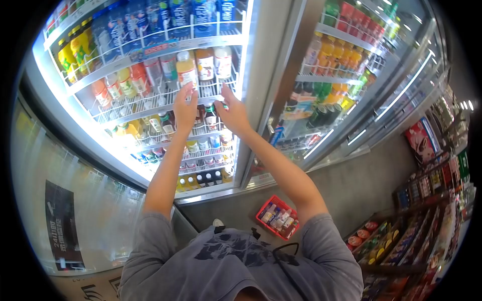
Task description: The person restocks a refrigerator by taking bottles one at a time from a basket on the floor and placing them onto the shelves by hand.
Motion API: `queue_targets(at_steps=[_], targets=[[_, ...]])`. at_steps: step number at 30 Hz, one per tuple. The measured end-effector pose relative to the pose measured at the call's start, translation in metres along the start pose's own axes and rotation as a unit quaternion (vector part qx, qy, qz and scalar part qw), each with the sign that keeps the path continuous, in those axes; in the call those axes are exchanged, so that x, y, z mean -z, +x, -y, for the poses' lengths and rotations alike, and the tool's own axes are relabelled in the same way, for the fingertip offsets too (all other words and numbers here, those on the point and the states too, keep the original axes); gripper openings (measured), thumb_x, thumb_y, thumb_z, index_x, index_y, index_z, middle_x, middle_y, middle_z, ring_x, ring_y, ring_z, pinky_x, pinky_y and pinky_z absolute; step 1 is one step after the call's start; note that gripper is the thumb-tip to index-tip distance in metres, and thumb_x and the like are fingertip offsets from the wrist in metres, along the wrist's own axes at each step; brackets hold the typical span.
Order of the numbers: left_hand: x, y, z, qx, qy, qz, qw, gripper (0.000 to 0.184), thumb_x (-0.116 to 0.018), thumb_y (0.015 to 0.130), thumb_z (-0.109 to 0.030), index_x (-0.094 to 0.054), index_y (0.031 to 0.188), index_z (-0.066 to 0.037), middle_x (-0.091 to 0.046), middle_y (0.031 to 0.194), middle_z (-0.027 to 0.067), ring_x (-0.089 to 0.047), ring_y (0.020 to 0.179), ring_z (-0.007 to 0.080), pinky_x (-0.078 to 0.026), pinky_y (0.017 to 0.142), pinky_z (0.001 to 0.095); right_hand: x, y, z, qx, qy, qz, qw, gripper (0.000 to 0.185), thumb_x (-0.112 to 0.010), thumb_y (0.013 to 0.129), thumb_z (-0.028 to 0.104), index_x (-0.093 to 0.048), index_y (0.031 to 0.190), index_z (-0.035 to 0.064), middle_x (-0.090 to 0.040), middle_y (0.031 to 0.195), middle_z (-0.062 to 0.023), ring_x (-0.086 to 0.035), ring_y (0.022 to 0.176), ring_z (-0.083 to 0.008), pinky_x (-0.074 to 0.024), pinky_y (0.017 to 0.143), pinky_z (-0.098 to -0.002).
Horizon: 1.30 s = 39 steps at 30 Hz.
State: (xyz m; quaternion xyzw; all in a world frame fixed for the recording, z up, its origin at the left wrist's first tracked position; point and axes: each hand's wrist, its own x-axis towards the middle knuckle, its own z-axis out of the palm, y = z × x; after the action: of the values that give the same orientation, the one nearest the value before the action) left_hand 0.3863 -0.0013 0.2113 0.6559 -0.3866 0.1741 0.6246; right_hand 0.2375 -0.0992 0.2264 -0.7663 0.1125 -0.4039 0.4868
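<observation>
Both hands are raised in front of the lit drinks cooler (145, 100), at the front of the shelf that holds a row of juice bottles. The left hand (186, 111) has its fingers pointing up and its thumb parted from them, loosely spread, with no bottle closed inside its grasp. Its fingertips come up to the lower part of a bottle of orange-yellow drink (186, 70); whether they touch it cannot be told. That bottle stands upright at the shelf front, directly beyond the left hand and up and to the left of the right hand (234, 114). The right hand is also spread, its fingers pointing up and its thumb turned in toward the left hand, with a gap between the two; nothing is seen held in it. Its fingertips are near the shelf edge, below a pale bottle with a white label (223, 62). A bottle with an orange cap (205, 64) stands between these two bottles. Further left in the same row are bottles of red drink (140, 80) and other drinks, and blue-labelled bottles (178, 15) fill the shelf above. Smaller bottles stand on the shelves below the hands. Well apart from the hands, a red basket (277, 217) holding several packaged items sits on the grey floor (346, 183), near the person's body.
</observation>
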Motion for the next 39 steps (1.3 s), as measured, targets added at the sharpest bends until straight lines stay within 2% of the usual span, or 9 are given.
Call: queue_targets(at_steps=[5,13,17,19,24,25,28,36,39], targets=[[-0.030,-0.032,-0.069,0.029,-0.085,0.067,0.994,0.028,-0.060,0.096,-0.010,-0.063,0.122,-0.003,-0.069,0.109,0.0091,-0.065,0.090,0.0148,-0.051,0.081,0.0298,0.066,-0.050,0.035,-0.020,0.090,-0.002,0.996,0.054,-0.059,0.098,0.009,-0.038,0.146,-0.0021,-0.055,0.136,-0.0239,-0.055,0.127,-0.0266,-0.0451,0.105,-0.0342],[-0.102,-0.109,-0.159,-0.015,-0.245,0.140,0.959,0.025,-0.058,0.098,-0.008,-0.061,0.122,-0.002,-0.069,0.107,0.0103,-0.067,0.095,0.0156,-0.051,0.085,0.0279,0.203,-0.150,0.022,-0.017,0.130,-0.150,0.980,0.041,-0.064,0.095,0.011,-0.054,0.134,0.0009,-0.067,0.119,-0.0142,-0.064,0.103,-0.0151,-0.0512,0.087,-0.0260],[-0.153,-0.169,-0.180,0.000,-0.313,0.294,0.903,0.032,-0.057,0.100,-0.011,-0.055,0.130,0.000,-0.064,0.112,0.0093,-0.063,0.095,0.0138,-0.050,0.088,0.0270,0.270,-0.228,-0.023,-0.053,0.044,-0.263,0.962,0.039,-0.066,0.095,0.017,-0.057,0.131,0.0035,-0.069,0.116,-0.0118,-0.065,0.102,-0.0145,-0.0523,0.086,-0.0292],[-0.176,-0.209,-0.181,0.096,-0.344,0.381,0.853,0.034,-0.057,0.100,-0.013,-0.054,0.131,0.000,-0.064,0.112,0.0093,-0.062,0.096,0.0141,-0.050,0.088,0.0277,0.298,-0.278,-0.041,-0.080,-0.005,-0.309,0.948,0.038,-0.066,0.094,0.019,-0.059,0.128,0.0028,-0.071,0.112,-0.0109,-0.066,0.100,-0.0148,-0.0522,0.087,-0.0298],[-0.220,-0.338,-0.126,0.247,-0.292,0.543,0.748,0.038,-0.061,0.099,-0.019,-0.054,0.132,-0.002,-0.064,0.114,0.0084,-0.062,0.097,0.0136,-0.048,0.090,0.0280,0.338,-0.421,-0.078,-0.245,-0.081,-0.379,0.889,0.042,-0.063,0.097,0.022,-0.056,0.132,0.0009,-0.068,0.117,-0.0114,-0.064,0.104,-0.0149,-0.0509,0.089,-0.0290],[-0.226,-0.369,-0.103,0.208,-0.258,0.558,0.761,0.038,-0.061,0.099,-0.020,-0.054,0.132,-0.003,-0.065,0.112,0.0068,-0.061,0.095,0.0119,-0.048,0.086,0.0265,0.338,-0.445,-0.089,-0.279,-0.098,-0.414,0.861,0.041,-0.065,0.095,0.025,-0.059,0.129,0.0033,-0.071,0.112,-0.0117,-0.067,0.099,-0.0156,-0.0522,0.086,-0.0297],[-0.207,-0.444,-0.063,0.324,-0.228,0.600,0.695,0.035,-0.060,0.098,-0.020,-0.056,0.131,-0.007,-0.065,0.105,0.0048,-0.061,0.086,0.0110,-0.050,0.077,0.0255,0.323,-0.517,-0.099,-0.390,-0.089,-0.430,0.809,0.043,-0.064,0.096,0.026,-0.058,0.131,0.0018,-0.068,0.117,-0.0128,-0.065,0.105,-0.0162,-0.0509,0.090,-0.0297],[-0.140,-0.559,0.032,0.337,-0.074,0.690,0.636,0.035,-0.063,0.094,-0.022,-0.061,0.125,-0.006,-0.071,0.097,0.0092,-0.067,0.085,0.0145,-0.052,0.076,0.0285,0.266,-0.676,-0.168,-0.574,-0.143,-0.364,0.719,0.044,-0.063,0.096,0.029,-0.058,0.130,0.0013,-0.071,0.107,-0.0084,-0.066,0.098,-0.0134,-0.0509,0.086,-0.0275],[-0.148,-0.582,0.047,0.357,-0.037,0.674,0.645,0.033,-0.062,0.094,-0.019,-0.062,0.124,-0.006,-0.071,0.097,0.0076,-0.068,0.086,0.0146,-0.052,0.076,0.0286,0.251,-0.712,-0.214,-0.560,-0.128,-0.374,0.728,0.045,-0.064,0.096,0.030,-0.058,0.132,0.0036,-0.072,0.108,-0.0103,-0.067,0.097,-0.0147,-0.0519,0.086,-0.0293]])
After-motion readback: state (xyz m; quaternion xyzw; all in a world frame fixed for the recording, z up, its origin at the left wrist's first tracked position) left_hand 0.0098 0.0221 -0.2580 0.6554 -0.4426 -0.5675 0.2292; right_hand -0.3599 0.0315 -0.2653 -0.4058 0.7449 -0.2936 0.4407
